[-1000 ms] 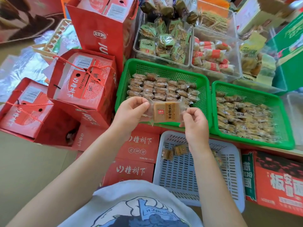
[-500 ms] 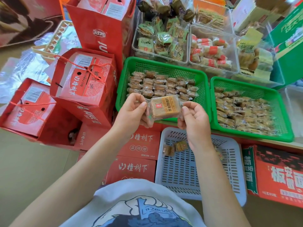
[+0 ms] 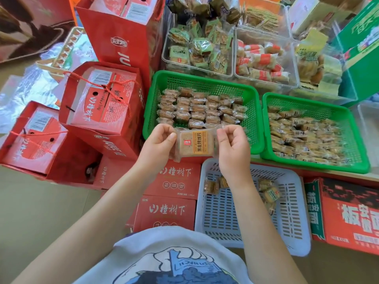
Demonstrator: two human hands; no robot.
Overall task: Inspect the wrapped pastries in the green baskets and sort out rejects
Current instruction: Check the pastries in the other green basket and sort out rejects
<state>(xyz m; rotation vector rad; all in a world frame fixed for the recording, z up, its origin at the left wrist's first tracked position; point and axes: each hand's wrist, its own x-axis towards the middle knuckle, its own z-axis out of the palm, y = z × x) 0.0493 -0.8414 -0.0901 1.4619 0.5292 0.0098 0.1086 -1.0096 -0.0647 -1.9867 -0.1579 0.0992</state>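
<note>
My left hand and right hand pinching opposite ends of one wrapped pastry, label facing up, long axis left to right, above near edge of left green basket

Left green basket near rim: hidden behind the held wrapped pastry and both hands.
Right green basket contents: blurred, labels unreadable.
Green carton: cut off at right edge.
</note>
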